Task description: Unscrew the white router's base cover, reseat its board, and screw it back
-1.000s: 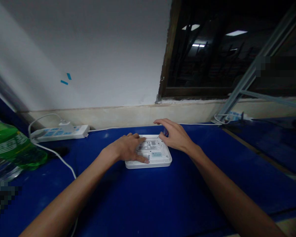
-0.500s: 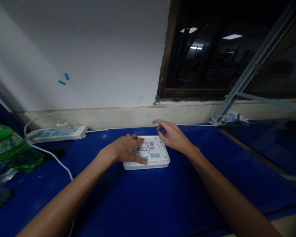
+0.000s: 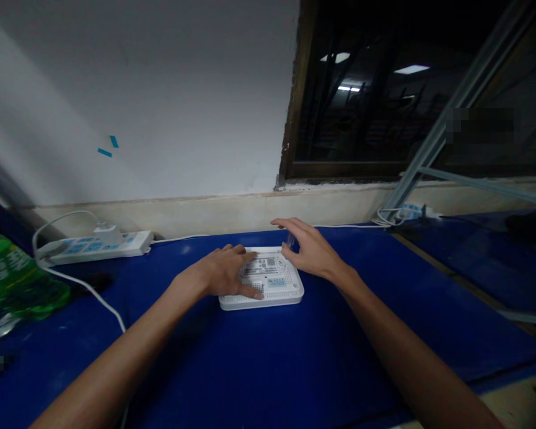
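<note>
A white router-like box (image 3: pixel 280 292) lies flat on the blue tabletop, its vented face with printed labels turned up. My left hand (image 3: pixel 227 271) is spread over the box's left part, thumb on the near side and fingers toward the far edge, holding it against the table. At the far right corner of the box is my right hand (image 3: pixel 312 249). Its thumb tip is at that corner, while the index finger stretches out above, apart from the thumb. The other right fingers are partly hidden and blurred. I see nothing held in that hand.
A white power strip (image 3: pixel 136 243) with a plugged-in adapter stands against the wall at left. Its white cable (image 3: pixel 100 292) runs over the table past my left forearm. A green-labelled bottle (image 3: pixel 22 274) lies at far left. A slanted metal bar (image 3: pixel 413 182) rises at right.
The view has shifted slightly. My left hand stays on the box. The right hand's thumb and index finger are further apart, and the fingers between them are blurred by motion.
</note>
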